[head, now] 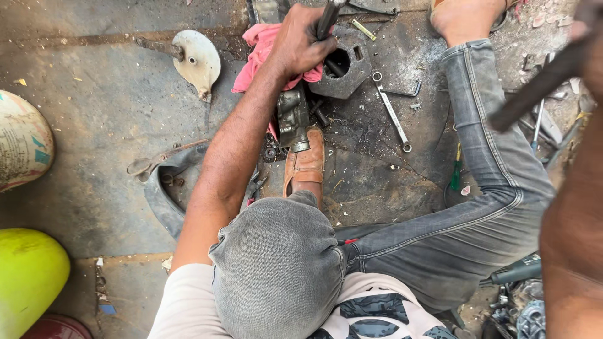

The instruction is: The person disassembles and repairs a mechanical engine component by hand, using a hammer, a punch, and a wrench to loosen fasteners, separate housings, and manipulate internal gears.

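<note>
My left hand [300, 43] is clenched around a dark metal bar [328, 19], standing in the grey metal housing [342, 66] beside a pink rag [257, 53]. My right arm shows blurred at the edge; I cannot tell what its fingers do.

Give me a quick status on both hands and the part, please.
Left hand gripping a dark rod over the metal housing. Right hand out of frame; right arm raised. Pink rag beside the housing, wrench alongside.

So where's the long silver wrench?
In the head view, the wrench lies flat on the dirty floor, upper middle. It is just right of the grey metal block with the hole, beside the jeans leg.
</note>
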